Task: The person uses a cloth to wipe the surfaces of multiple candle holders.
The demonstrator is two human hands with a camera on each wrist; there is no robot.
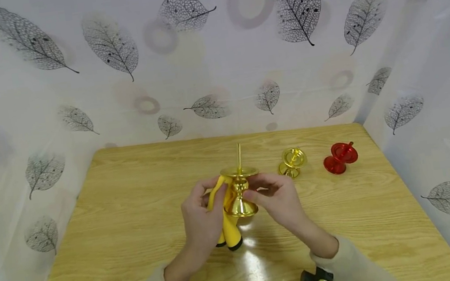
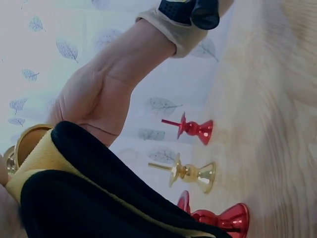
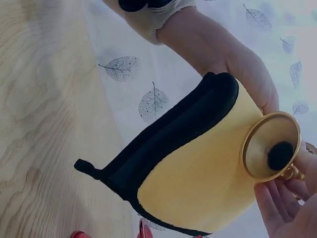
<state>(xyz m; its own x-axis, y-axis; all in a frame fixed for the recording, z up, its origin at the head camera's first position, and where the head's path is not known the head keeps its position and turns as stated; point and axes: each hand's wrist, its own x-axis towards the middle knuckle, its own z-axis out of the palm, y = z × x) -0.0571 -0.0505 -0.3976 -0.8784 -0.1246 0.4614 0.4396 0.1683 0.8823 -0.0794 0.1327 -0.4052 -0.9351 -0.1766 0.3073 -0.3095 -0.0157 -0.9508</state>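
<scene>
Upright between the two hands stands a shiny gold candle holder (image 1: 242,207), with a thin spike above its round dish. My right hand (image 1: 281,199) grips it by the stem and base from the right. A yellow cloth (image 1: 232,234) with a black border is in my left hand (image 1: 203,219), bunched against the holder's left side. Folds of the cloth (image 2: 39,158) hang down in the left wrist view. From the right wrist view the holder's hollow base (image 3: 255,148) shows, with a dark round spot inside. The left fingertips are partly hidden by the cloth.
Behind the right hand, a second gold candle holder (image 1: 292,162) and a red one (image 1: 340,158) stand on the wooden table (image 1: 138,194). The left wrist view shows another red holder (image 2: 230,220), partly covered by the cloth. Leaf-patterned curtains (image 1: 207,67) enclose the table.
</scene>
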